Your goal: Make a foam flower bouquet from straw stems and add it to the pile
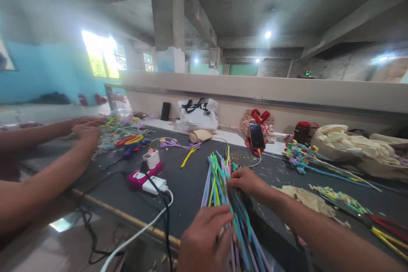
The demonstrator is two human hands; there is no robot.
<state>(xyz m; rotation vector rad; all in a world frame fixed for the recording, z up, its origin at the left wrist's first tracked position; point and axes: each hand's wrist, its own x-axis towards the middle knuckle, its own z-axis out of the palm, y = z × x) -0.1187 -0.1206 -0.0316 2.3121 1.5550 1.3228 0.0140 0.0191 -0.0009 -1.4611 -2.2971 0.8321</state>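
A long bundle of pipe cleaners (pixel 214 187) in teal, yellow, pink and lilac lies on the dark tabletop in front of me, running toward my body. Around its near left side curl the fingers of my left hand (pixel 207 233); the thumb is partly hidden among the stems. Farther up on the right, my right hand (pixel 247 180) pinches at the stems, its fingertips closed near a teal one. Which stems lie between those fingertips is hard to make out. Just beyond that hand is a small cluster of green and red beads or buds (pixel 236 166).
A co-worker's hands (pixel 87 131) work over colourful stems at left. A purple power strip (pixel 145 177) with black and white cables stands nearby. Behind are a white bag (pixel 198 114) and a charging phone (pixel 256 136). Finished-looking stem bunches (pixel 299 157) and cloth (pixel 333 140) lie at right.
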